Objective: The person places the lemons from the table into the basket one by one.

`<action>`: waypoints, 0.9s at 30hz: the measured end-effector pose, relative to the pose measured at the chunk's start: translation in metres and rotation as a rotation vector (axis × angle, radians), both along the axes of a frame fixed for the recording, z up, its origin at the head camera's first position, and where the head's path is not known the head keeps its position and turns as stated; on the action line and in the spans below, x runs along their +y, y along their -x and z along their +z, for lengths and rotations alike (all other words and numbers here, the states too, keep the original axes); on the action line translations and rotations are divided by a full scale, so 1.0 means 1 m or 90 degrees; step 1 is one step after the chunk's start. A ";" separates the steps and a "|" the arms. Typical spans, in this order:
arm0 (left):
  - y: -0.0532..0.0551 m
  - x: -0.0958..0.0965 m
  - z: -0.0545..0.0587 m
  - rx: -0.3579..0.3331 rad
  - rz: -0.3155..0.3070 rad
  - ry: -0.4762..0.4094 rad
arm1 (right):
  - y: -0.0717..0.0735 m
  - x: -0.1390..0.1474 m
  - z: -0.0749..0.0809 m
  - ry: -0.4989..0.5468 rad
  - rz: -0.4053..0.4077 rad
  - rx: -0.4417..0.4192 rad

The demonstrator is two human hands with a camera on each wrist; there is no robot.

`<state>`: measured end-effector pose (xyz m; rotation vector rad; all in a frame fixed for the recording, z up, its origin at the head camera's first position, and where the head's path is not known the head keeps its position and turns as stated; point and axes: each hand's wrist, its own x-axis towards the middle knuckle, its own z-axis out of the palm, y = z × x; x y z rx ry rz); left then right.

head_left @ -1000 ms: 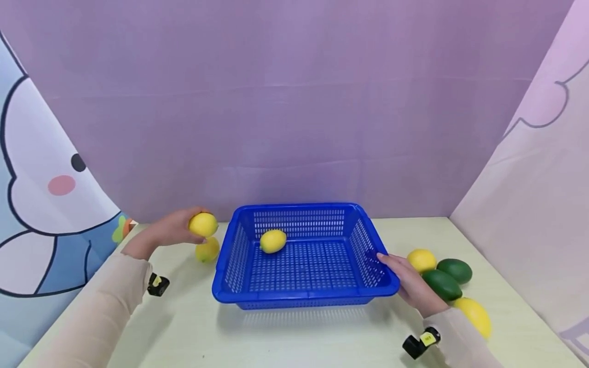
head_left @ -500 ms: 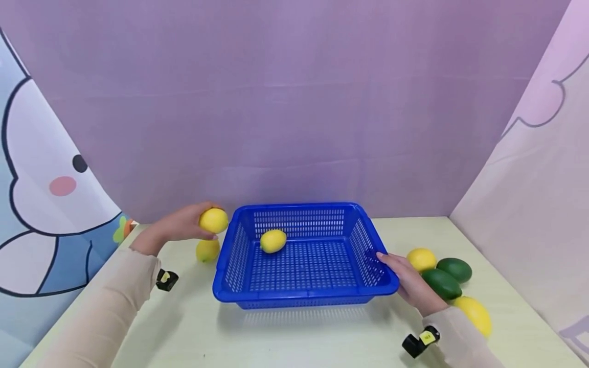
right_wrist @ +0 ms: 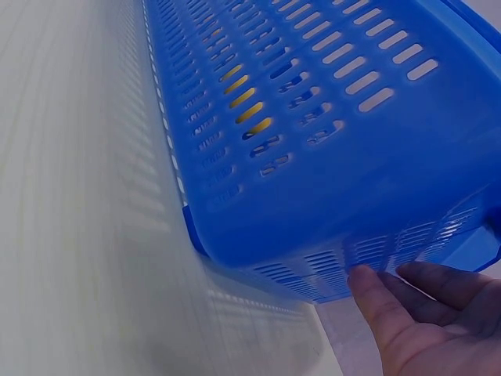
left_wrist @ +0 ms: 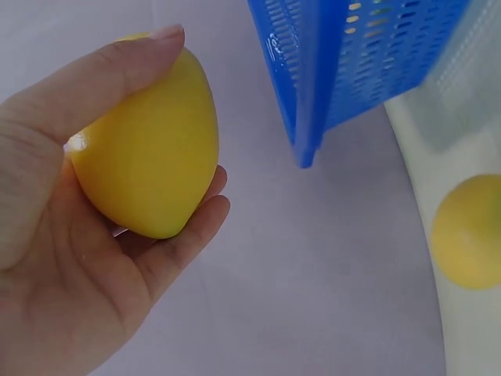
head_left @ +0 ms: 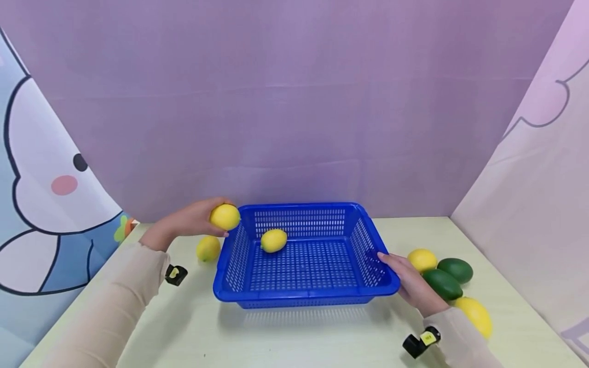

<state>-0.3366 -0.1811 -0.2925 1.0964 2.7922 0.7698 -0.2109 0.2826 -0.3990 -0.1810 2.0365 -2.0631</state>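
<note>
In the head view my left hand (head_left: pixel 200 217) holds a yellow lemon (head_left: pixel 224 217) at the left rim of the blue plastic basket (head_left: pixel 306 295). The left wrist view shows the thumb over the lemon (left_wrist: pixel 153 149) and curled fingers beneath it; the basket (left_wrist: pixel 313 86) is just to its side. One more lemon (head_left: pixel 273 240) lies inside the basket, towards the back left. A further lemon (head_left: pixel 208 249) rests on the table left of the basket. My right hand (head_left: pixel 411 281) grips the basket's right side by the rim, its fingertips (right_wrist: pixel 372 286) against the wall.
Right of the basket lie a yellow lemon (head_left: pixel 422 260), two dark green oval fruits (head_left: pixel 442 284) and a bigger-looking yellow fruit (head_left: pixel 473 316), partly behind the right sleeve. A purple cloth (head_left: pixel 294 112) hangs behind the pale table (head_left: pixel 276 342).
My left hand has moved right and slightly up with its lemon, from above the table lemon to the basket's left rim. The right hand and basket stay put.
</note>
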 end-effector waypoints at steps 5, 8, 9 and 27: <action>-0.001 0.007 0.005 -0.007 -0.006 0.008 | 0.000 0.001 0.001 0.007 0.002 0.002; -0.002 0.011 0.008 -0.010 -0.016 0.007 | 0.000 0.001 0.000 0.008 0.006 0.006; -0.003 0.013 0.009 -0.009 -0.019 0.008 | 0.000 0.001 0.000 0.007 0.004 0.004; 0.005 0.046 0.019 -0.020 -0.064 -0.015 | 0.000 0.001 0.001 0.012 0.014 0.008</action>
